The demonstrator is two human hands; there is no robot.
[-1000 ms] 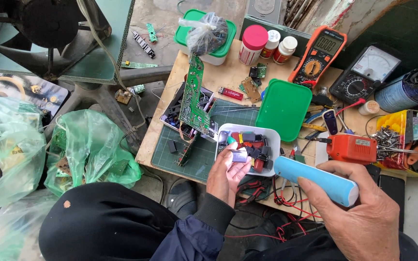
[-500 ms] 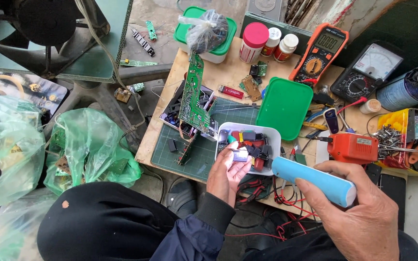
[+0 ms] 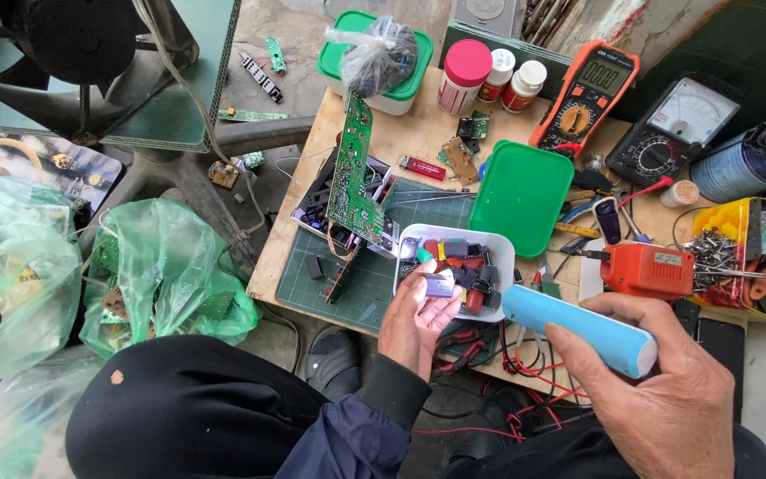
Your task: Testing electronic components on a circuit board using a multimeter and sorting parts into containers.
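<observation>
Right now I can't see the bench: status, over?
Left hand pinching a small part over white tray. Right hand gripping blue torch. Nothing blocking.

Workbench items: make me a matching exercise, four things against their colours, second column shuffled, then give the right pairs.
Things:
1. Torch-like tool in the right hand
2. Loose lid beside the white tub
3. Multimeter at the bench's far edge
4. Cap of the tallest jar

Colours:
A. pink
B. orange
C. light blue
D. green

Pairs: 1-C, 2-D, 3-B, 4-A
</observation>
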